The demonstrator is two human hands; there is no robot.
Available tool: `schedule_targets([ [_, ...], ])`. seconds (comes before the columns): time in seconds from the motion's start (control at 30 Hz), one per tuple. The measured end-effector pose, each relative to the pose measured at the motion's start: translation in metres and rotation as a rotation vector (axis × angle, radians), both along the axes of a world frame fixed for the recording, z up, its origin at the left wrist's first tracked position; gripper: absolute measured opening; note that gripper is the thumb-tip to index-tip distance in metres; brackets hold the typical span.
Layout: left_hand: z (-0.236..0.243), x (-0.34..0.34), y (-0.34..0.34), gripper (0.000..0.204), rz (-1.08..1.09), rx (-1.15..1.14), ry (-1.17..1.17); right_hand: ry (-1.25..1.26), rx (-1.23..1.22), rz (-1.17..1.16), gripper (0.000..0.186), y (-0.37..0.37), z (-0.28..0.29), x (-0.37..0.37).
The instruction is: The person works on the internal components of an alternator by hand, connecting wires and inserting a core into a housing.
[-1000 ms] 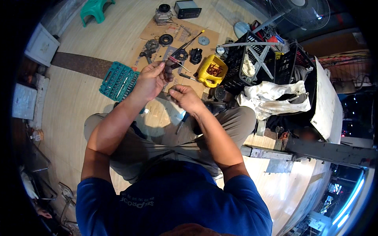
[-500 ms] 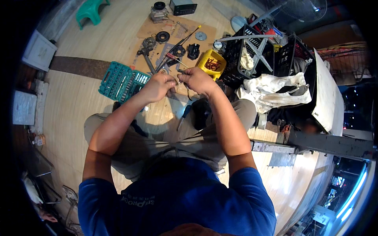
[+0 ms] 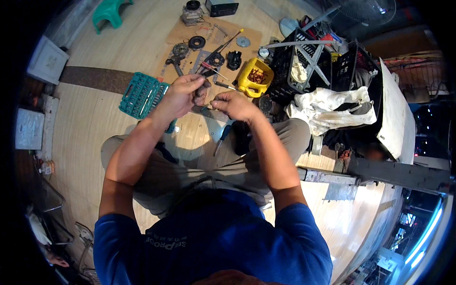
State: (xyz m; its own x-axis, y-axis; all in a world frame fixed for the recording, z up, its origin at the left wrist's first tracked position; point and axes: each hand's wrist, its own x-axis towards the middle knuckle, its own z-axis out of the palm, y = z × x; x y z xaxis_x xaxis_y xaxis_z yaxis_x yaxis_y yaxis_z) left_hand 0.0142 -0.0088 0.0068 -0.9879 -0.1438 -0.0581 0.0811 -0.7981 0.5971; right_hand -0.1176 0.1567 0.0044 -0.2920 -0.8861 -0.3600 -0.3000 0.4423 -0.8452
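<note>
My left hand (image 3: 186, 96) is raised over the floor in front of my knees, fingers curled inward and thumb on top; what it holds, if anything, is hidden. Close to its right, my right hand (image 3: 235, 105) pinches a tiny item between thumb and fingertips, too small to name. Beyond the hands lie a red-handled screwdriver (image 3: 213, 69) and a slim dark-handled tool (image 3: 225, 86). A yellow cut-open jug (image 3: 247, 78) holding copper-coloured bolts (image 3: 257, 76) stands past my right hand. Left of my left forearm is an open green socket set (image 3: 137, 95), partly covered by the arm.
A cardboard sheet (image 3: 247, 36) bears a black ring-shaped part (image 3: 196, 43), a metal disc (image 3: 242, 42) and other machine parts. A blue-handled screwdriver (image 3: 222, 137) lies between my feet. Black crates (image 3: 297, 83) and a white cloth (image 3: 327, 111) are on the right, a green stool (image 3: 108, 14) far left.
My left hand has shifted slightly up and left, covering more of the socket set. My right hand has come down toward me, and the slim dark-handled tool beyond it now shows in full.
</note>
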Motion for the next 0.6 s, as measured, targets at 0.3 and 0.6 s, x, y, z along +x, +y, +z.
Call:
schedule_targets([
  [0.3, -0.009, -0.006, 0.022, 0.025, 0.050, -1.055, -0.477, 0.120, -0.030, -0.171, 0.026, -0.027, 0.023, -0.005],
  [0.6, -0.012, -0.008, -0.001, 0.020, 0.217, -0.137, -0.007, -0.589, -0.058, -0.209, 0.015, -0.024, 0.005, 0.027],
])
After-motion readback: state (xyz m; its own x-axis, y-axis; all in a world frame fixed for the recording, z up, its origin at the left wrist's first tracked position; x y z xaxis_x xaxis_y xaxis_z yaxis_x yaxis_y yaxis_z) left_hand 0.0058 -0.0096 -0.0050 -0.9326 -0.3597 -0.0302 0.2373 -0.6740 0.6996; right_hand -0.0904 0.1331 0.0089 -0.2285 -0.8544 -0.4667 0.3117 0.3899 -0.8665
